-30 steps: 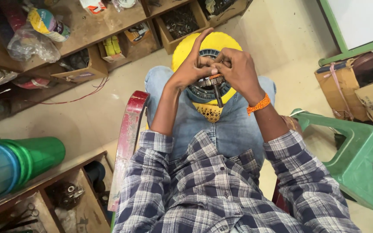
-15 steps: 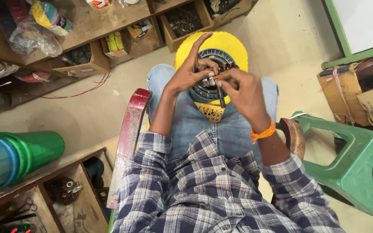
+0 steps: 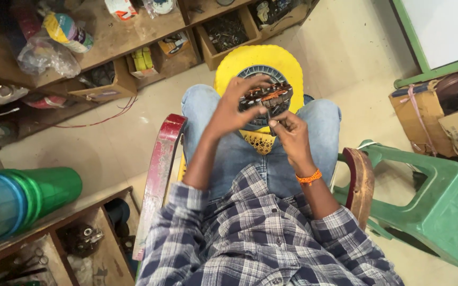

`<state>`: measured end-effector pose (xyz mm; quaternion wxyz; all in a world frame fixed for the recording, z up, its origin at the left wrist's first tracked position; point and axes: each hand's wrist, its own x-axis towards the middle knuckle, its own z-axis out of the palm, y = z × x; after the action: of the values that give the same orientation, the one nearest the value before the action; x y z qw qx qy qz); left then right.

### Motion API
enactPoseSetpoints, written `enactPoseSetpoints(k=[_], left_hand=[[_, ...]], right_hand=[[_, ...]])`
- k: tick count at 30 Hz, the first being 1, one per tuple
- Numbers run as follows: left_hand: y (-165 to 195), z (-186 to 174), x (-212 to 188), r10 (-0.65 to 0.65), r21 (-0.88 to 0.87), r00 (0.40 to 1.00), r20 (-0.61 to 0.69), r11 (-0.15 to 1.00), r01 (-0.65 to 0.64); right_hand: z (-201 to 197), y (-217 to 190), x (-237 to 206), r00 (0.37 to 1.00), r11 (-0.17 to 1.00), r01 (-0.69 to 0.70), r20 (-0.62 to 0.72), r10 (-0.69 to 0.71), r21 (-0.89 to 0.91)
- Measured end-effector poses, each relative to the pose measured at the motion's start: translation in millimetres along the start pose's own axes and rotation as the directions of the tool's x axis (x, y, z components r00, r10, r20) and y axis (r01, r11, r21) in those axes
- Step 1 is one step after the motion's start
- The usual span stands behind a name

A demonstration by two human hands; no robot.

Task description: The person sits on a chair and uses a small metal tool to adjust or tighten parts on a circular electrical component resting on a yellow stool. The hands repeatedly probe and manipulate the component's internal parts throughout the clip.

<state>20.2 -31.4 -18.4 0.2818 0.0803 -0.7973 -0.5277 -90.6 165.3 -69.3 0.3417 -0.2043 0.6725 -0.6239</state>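
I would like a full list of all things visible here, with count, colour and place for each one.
motor stator: one, dark ring with copper-coloured windings, held over the knees
thin tool: one, dark, pinched under the stator
yellow stool: one, on the floor past the knees
chair armrests: two, dark red, at both sides of the lap
green plastic chair: one, at the right
cardboard boxes: two or more, brown, upper right
wooden shelves: brown, top left, filled with bags and small parts
tubes: green and blue, lower left
orange wristband: one, right wrist
left hand: holds the stator
right hand: pinches the thin tool
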Motion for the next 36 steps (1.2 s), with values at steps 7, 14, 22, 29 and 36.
enactPoseSetpoints(k=[7,14,22,29,36], left_hand=[[10,44,-12,0.040,0.239,0.978,-0.206,0.971,0.011],[2,47,-15,0.066,0.283,0.973,-0.222,0.959,0.000],[6,50,-14,0.061,0.281,0.963,-0.262,0.960,0.016],[3,51,-15,-0.055,0.171,0.962,-0.266,0.980,0.103],[-29,34,27,-0.491,-0.442,0.871,-0.014,0.785,0.435]], right_hand=[[-41,-42,-3,0.992,0.960,0.100,-0.044,-0.115,-0.262],[-24,-114,26,0.887,0.671,0.439,0.168,-0.431,-0.597],[-3,-131,58,0.875,0.620,0.480,0.290,-0.387,-0.620],[3,-118,77,0.919,0.713,0.393,0.253,-0.301,-0.581],[11,-109,91,0.935,0.649,0.351,0.210,-0.286,-0.675]])
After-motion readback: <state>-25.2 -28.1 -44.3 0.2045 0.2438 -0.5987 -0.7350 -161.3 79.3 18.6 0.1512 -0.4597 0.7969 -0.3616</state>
